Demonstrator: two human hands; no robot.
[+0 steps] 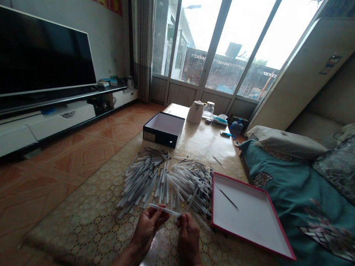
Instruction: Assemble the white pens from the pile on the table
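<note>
A slim whitish pen (168, 211) lies level between my two hands, close to the table's near end. My left hand (149, 224) pinches its left part between thumb and fingers. The fingertips of my right hand (189, 233) close on its right end. Just beyond my hands spread two loose heaps of similar pens, a left heap (142, 175) and a right heap (192, 179), whitish with dark ends. To the right, a shallow box lid (249, 210) with a red rim holds one thin dark stick (228, 198), perhaps a refill.
A dark box (159, 138) with a pale inside stands past the heaps. Farther back on the patterned table (86, 222) are a kettle (195, 112), a glass jar (208, 110) and a tissue pack (220, 120). Another thin stick (217, 160) lies behind the lid. A green-covered sofa (278, 183) borders the right.
</note>
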